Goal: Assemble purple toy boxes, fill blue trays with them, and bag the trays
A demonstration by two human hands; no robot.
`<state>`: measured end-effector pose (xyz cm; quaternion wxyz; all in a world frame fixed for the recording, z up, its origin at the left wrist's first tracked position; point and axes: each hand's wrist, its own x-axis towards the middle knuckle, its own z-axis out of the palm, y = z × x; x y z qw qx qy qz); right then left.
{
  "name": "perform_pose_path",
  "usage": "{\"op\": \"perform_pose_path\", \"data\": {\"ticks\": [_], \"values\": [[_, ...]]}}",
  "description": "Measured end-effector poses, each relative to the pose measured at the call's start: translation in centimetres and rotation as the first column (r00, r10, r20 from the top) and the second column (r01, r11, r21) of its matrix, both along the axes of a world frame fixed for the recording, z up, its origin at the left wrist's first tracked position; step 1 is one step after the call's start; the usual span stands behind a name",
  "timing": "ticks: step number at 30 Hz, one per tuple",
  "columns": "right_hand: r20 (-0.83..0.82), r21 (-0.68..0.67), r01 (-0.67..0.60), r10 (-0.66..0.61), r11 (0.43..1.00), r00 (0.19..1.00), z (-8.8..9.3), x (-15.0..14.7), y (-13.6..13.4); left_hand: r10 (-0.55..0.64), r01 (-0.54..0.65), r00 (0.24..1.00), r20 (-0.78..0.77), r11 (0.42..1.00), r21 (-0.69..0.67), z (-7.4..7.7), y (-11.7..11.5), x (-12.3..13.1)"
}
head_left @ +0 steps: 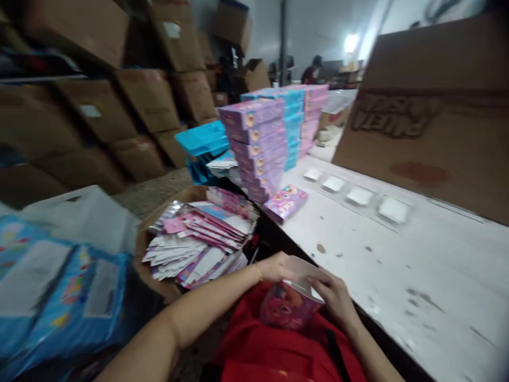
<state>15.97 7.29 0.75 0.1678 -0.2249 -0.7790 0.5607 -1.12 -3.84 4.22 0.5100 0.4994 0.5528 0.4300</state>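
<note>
A purple-pink printed cardboard box (286, 307) is held upright against my red clothing, its pale top flaps raised. My left hand (275, 267) grips the flap on the left side, fingers closed. On the other side my right hand (334, 294) has its fingers bent over the flap edge at the top of the box. The inside of the box is hidden from me. Left of my hands, a large brown carton (153, 276) holds several flattened printed boxes (214, 225). A finished-looking purple box (286, 201) lies flat on the white table (338, 233).
Tall stacks of purple boxes (258, 143), blue boxes (292, 127) and pink boxes (314, 114) stand at the table's far end. Several small white packs (360, 196) lie before an upright cardboard sheet (421, 106). Blue bags (67, 297) sit left; brown cartons (147, 98) are piled behind.
</note>
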Motion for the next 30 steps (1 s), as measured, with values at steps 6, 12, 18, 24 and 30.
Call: {"op": "perform_pose_path", "data": {"ticks": [6,12,18,24,30], "values": [[-0.044,-0.144,-0.142,0.137,0.979,0.990,1.5,0.9,1.3,0.045,-0.039,0.985,-0.167,0.998,0.044,0.6,0.9,-0.5],[-0.106,-0.077,-0.212,0.203,0.974,0.973,1.8,0.5,2.2,0.134,-0.106,0.961,-0.242,0.986,0.128,1.0,-0.2,-0.1],[-0.178,0.050,-0.174,0.180,0.984,0.967,-0.6,0.9,2.1,0.151,-0.056,0.896,-0.418,0.971,0.231,0.2,-0.1,0.0],[-0.181,0.223,-0.046,0.087,0.974,0.980,-2.5,2.8,0.0,-0.008,0.206,0.792,-0.611,0.945,0.254,-0.2,-0.6,0.2],[-0.101,0.176,0.134,-0.117,0.975,0.988,-2.0,7.5,-2.1,-0.145,0.316,0.682,-0.717,0.942,0.110,1.2,-0.4,0.6]]}}
